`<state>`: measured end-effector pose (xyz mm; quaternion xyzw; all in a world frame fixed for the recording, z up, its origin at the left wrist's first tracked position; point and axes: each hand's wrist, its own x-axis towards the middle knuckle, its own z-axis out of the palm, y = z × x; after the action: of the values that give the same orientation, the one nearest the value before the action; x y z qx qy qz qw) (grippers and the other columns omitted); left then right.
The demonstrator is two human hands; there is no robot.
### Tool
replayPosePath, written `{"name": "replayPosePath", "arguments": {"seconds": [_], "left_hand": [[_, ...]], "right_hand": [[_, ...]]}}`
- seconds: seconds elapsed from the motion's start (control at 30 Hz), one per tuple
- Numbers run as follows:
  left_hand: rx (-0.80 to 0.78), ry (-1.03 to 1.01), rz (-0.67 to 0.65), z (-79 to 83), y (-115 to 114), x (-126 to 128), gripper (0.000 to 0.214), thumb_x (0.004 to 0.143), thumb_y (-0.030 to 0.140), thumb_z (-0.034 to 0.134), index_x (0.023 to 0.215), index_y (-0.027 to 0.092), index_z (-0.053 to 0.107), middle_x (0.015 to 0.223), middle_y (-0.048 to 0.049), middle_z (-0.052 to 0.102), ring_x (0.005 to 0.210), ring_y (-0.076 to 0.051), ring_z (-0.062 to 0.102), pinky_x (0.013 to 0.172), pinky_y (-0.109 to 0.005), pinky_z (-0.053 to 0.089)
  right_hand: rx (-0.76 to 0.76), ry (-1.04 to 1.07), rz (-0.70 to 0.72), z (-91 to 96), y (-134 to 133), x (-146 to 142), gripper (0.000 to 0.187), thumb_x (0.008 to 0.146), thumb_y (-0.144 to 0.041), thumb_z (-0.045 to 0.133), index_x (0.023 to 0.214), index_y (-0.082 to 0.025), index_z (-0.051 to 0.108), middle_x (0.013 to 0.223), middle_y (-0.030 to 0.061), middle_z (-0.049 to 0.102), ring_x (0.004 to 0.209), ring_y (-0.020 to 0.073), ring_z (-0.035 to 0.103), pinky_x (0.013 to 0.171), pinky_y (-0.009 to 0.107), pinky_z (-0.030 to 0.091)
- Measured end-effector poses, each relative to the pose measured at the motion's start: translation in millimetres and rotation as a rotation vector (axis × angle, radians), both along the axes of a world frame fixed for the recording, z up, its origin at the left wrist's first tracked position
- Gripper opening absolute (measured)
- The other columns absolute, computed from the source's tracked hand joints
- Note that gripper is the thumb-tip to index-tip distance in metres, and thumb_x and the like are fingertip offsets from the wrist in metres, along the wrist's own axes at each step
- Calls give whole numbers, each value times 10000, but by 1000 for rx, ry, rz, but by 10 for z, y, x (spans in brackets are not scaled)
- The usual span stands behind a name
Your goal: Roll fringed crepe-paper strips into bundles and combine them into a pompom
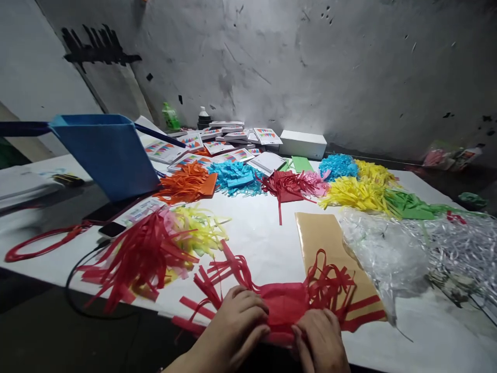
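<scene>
A sheet of red fringed tissue paper [285,303] lies at the table's near edge, its uncut middle flat and its cut strips spread to both sides. My left hand [238,324] has its fingers curled on the left part of the near edge of that middle. At the right part of the same edge, my right hand [320,339] pinches the paper, with its thumb toward me. The near edge looks folded or rolled between the two hands. Under the right-hand strips is a piece of brown cardboard [316,233].
Red tassels [140,251] and pale yellow tassels [200,228] lie at left by a phone [112,230]. Behind are orange [186,181], blue [236,178] and yellow [353,194] fringe bundles, printed packs [233,135] and a blue box [106,155]. Clear plastic [384,248] lies right.
</scene>
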<state>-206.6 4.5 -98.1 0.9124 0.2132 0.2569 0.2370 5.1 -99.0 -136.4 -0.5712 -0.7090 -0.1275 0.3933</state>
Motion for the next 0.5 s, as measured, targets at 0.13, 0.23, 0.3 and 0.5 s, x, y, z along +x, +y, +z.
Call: {"name": "replayPosePath", "arguments": {"seconds": [0.13, 0.23, 0.3, 0.5], "left_hand": [[93, 141, 218, 44, 15, 110, 250, 982, 138, 409, 835, 199, 602, 803, -32, 684, 767, -206, 612, 854, -402, 409], [209, 282, 340, 18, 80, 233, 263, 976, 140, 426, 797, 186, 614, 782, -52, 690, 745, -230, 621, 823, -423, 401], [235, 369, 380, 18, 127, 305, 265, 966, 133, 450, 770, 181, 621, 764, -59, 698, 727, -244, 635, 767, -407, 397], [229, 502, 386, 92, 174, 421, 237, 962, 162, 510, 765, 173, 643, 747, -65, 724, 706, -255, 665, 708, -379, 379]], "right_hand": [[-105, 25, -45, 115, 218, -87, 232, 1025, -220, 429, 834, -219, 560, 674, -13, 584, 611, 164, 542, 652, 295, 396], [-191, 66, -119, 138, 362, -111, 322, 1063, -329, 348, 845, -228, 564, 671, -2, 615, 595, 175, 566, 596, 291, 375], [-232, 44, -168, 141, 417, -99, 353, 1064, -332, 315, 828, -233, 559, 658, 8, 617, 592, 192, 576, 603, 312, 377], [-34, -257, -612, 255, 327, 190, 291, 977, -199, 373, 1105, -139, 628, 1033, 193, 708, 890, 365, 664, 876, 624, 401]]}}
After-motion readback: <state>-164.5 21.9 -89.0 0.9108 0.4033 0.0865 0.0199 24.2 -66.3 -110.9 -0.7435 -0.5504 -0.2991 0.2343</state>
